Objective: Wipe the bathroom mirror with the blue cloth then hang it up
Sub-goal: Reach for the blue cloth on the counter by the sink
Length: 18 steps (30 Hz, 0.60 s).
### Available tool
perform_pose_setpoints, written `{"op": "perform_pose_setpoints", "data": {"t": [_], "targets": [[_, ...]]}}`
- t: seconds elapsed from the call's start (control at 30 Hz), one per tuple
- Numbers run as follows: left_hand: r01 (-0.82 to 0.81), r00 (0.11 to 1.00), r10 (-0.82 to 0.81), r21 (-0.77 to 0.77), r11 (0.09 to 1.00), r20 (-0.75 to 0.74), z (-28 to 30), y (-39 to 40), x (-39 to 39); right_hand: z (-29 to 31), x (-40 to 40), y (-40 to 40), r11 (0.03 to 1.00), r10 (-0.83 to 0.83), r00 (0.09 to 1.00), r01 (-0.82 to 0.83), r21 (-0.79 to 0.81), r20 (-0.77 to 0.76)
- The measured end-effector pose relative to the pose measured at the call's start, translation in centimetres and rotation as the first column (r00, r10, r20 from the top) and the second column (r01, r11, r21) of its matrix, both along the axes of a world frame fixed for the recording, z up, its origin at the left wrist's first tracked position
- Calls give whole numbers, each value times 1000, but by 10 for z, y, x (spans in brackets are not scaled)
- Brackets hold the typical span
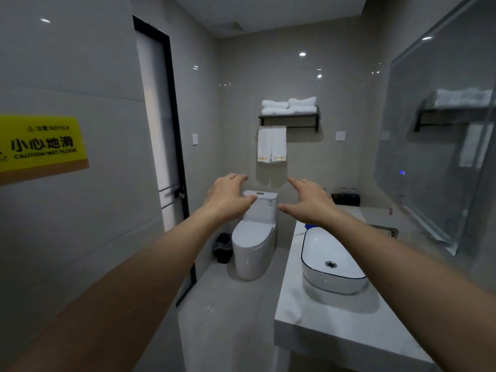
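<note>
Both my arms reach forward at chest height, holding nothing. My left hand [229, 196] has relaxed, slightly curved fingers in front of the toilet tank. My right hand [306, 201] is spread open above the far end of the counter. A small piece of the blue cloth [310, 226] shows on the counter just behind the basin, mostly hidden under my right wrist. The mirror [440, 146] hangs on the right wall above the counter. A black towel rack [291, 118] is on the far wall.
A white basin [331, 261] sits on the pale counter [330, 331] at right. The toilet [255, 237] stands ahead with a black bin [223, 248] beside it. White towels [271, 143] hang from the rack. A dark-framed door [166, 146] and a yellow caution sign [40, 143] are on the left.
</note>
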<state>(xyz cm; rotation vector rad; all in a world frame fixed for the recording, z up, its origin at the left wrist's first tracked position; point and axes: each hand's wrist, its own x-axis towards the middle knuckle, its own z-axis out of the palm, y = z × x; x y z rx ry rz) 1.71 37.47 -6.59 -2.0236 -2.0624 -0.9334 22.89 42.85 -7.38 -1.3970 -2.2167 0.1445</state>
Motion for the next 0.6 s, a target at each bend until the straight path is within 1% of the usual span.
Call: {"op": "perform_pose_setpoints", "data": {"t": [0.17, 0.37, 0.6], "targets": [[-9, 1000, 9, -15, 1000, 12, -10, 39, -19, -7, -14, 36, 1000, -2, 1000, 2, -2, 5], [30, 999, -30, -17, 999, 10, -18, 100, -48, -13, -47, 82, 999, -39, 999, 39, -10, -14], [103, 995, -103, -34, 994, 16, -20, 188, -100, -15, -101, 148, 995, -94, 995, 93, -30, -43]]}}
